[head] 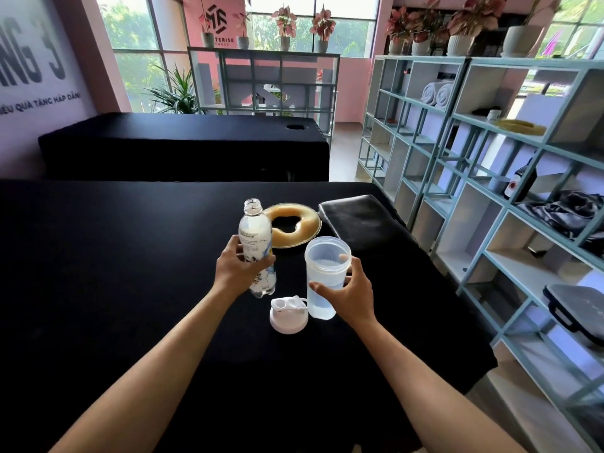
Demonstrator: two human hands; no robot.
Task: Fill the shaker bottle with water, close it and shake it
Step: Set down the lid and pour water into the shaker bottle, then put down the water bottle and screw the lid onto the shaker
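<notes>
My left hand (237,268) grips a clear plastic water bottle (255,237) with a printed label. The bottle stands upright and has no cap on its neck. My right hand (351,291) wraps around a translucent shaker bottle (325,273) that stands open on the black table (130,256), with water in its lower part. The shaker's white lid (288,315) lies on the table in front, between the two bottles. The two bottles are a short gap apart.
A yellowish ring-shaped cushion (294,223) lies just behind the bottles. A black folded pad (359,220) sits to its right. Pale blue shelving (490,178) runs along the right side. Another black table (183,145) stands behind.
</notes>
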